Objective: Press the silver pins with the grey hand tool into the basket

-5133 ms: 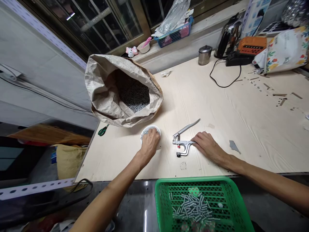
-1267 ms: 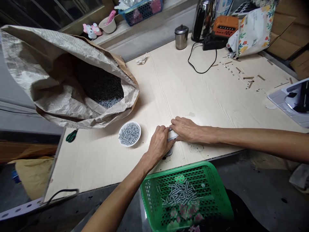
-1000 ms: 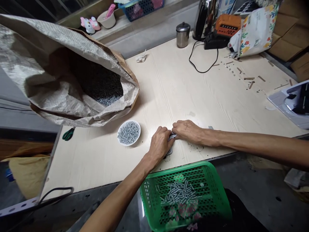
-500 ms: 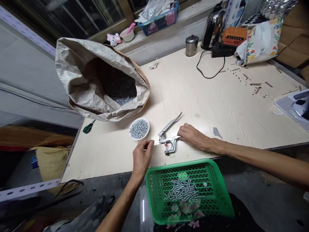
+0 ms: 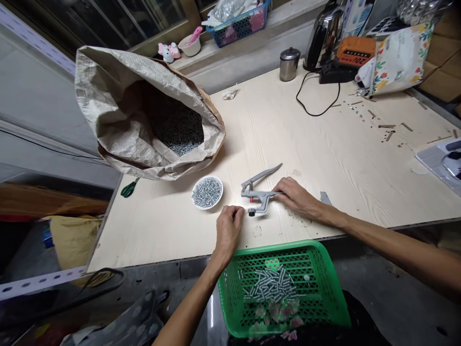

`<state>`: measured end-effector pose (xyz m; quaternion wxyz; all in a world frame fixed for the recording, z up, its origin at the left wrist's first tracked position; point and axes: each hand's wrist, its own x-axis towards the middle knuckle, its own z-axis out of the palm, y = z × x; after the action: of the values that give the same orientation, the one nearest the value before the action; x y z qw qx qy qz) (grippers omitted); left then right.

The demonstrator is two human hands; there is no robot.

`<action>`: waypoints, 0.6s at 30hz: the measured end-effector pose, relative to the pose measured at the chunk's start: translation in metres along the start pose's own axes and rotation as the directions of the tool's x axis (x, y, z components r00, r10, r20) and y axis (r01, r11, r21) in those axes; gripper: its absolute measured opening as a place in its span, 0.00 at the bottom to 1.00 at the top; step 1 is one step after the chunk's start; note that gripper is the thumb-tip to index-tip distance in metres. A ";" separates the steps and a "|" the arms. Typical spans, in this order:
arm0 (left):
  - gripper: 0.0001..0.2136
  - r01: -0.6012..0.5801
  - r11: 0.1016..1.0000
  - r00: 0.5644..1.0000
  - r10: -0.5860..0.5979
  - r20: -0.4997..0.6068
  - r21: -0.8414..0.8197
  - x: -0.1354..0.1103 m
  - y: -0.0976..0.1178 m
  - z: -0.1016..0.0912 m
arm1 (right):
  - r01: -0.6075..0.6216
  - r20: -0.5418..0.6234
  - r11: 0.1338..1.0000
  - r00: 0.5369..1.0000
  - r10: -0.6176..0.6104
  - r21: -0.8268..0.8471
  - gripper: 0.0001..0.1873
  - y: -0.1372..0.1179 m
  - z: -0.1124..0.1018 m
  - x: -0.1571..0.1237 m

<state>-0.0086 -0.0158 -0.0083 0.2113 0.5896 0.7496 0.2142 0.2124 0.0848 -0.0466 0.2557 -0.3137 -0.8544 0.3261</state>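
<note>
Grey metal pliers with red parts lie on the pale wooden table, jaws open. My right hand rests on the lower handle and holds it down. My left hand hovers near the table's front edge, just left of the pliers' head, fingers curled in a pinch; what they hold is too small to see. A small white dish full of little metal springs sits left of the pliers. A green plastic basket below the table edge holds several finished springs.
A big open paper sack of springs stands at the back left. Green scissors lie by the left edge. At the far side stand a steel cup, a kettle with a black cord, a floral bag, and scattered scraps.
A second ago both hands covered the pliers together. My left hand has since pulled back toward the front edge, the pliers' handles have sprung apart, and my right hand stays on the lower handle.
</note>
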 end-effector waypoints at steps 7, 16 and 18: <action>0.13 -0.538 0.773 0.842 0.475 0.255 0.337 0.019 0.010 0.026 | -0.172 -0.294 0.982 0.937 0.189 0.082 0.06 0.015 -0.014 0.004; 0.10 -0.721 0.629 0.692 0.629 0.354 0.290 -0.042 0.023 -0.009 | -0.061 -0.205 0.998 0.977 0.063 0.014 0.10 0.011 -0.001 -0.002; 0.08 -0.723 0.636 0.687 0.617 0.384 0.270 -0.070 0.022 -0.022 | -0.034 -0.164 0.999 0.986 0.037 0.024 0.11 0.010 0.002 -0.002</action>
<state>0.0116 -0.0804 0.0266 0.0851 0.8792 0.4670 0.0412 0.2166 0.0885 -0.0556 0.3226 -0.3520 -0.8212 0.3126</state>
